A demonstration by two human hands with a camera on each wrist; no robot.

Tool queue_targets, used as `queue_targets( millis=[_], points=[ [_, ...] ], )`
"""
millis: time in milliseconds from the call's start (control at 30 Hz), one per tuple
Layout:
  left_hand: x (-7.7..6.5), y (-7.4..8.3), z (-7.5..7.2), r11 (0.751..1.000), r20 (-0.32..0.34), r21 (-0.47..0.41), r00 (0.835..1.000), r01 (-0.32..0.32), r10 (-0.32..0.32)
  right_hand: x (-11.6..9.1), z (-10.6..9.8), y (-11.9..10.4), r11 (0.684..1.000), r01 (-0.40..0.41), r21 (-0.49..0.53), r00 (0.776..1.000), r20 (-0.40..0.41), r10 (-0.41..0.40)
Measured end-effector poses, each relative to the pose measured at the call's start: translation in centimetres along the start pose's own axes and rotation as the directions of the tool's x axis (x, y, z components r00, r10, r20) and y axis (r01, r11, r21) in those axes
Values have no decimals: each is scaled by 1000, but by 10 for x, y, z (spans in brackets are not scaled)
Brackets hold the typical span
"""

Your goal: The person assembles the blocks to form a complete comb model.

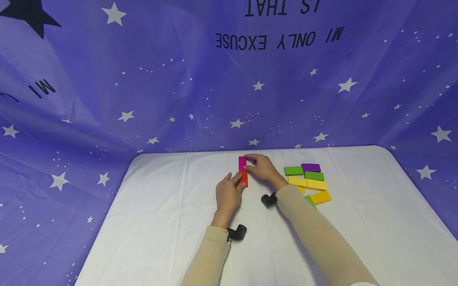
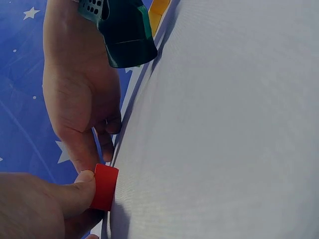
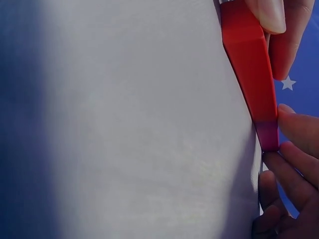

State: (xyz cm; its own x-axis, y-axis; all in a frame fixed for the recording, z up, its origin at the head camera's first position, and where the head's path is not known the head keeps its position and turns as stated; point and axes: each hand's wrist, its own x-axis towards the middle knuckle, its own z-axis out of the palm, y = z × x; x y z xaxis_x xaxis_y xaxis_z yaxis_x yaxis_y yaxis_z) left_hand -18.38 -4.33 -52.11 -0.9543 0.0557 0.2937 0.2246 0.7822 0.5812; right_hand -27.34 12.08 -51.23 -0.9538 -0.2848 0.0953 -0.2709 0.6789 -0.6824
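My left hand (image 1: 228,194) pinches a red block (image 1: 245,178) between thumb and fingers, low on the white cloth. My right hand (image 1: 264,167), just beyond it, grips a magenta block (image 1: 242,161) with thumb and fingertips at its near and far ends. The two flat blocks stand end to end in one line. In the right wrist view the red block (image 3: 249,64) meets the magenta block (image 3: 269,137) with no gap showing. Only the red block's near end (image 2: 105,188) shows in the left wrist view; the magenta one is hidden there.
Right of my right hand lies a loose group: green (image 1: 294,171), purple (image 1: 311,167), yellow (image 1: 317,185) and orange (image 1: 320,197) blocks, partly covered by the right sleeve (image 1: 315,230). A blue starry curtain (image 1: 200,79) stands behind the white-covered table (image 1: 150,222).
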Motion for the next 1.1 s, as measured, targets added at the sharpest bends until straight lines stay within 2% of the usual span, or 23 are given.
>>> queue_targets(
  millis=[533,767,967,1100],
  points=[
    [1,2,1,1000,15,1,1000,18,-18,0,-2,2,999,-38,36,999,34,37],
    [1,1,2,1000,22,2,999,30,-30,-1,-1,2,998,-22,52,999,26,20],
    [0,0,2,1000,19,-1,1000,22,-21,-2,-3,2,993,-49,103,999,23,47],
    [1,2,0,1000,22,-12,1000,20,-20,-5,-8,3,988,-73,137,997,-9,75]
  ],
)
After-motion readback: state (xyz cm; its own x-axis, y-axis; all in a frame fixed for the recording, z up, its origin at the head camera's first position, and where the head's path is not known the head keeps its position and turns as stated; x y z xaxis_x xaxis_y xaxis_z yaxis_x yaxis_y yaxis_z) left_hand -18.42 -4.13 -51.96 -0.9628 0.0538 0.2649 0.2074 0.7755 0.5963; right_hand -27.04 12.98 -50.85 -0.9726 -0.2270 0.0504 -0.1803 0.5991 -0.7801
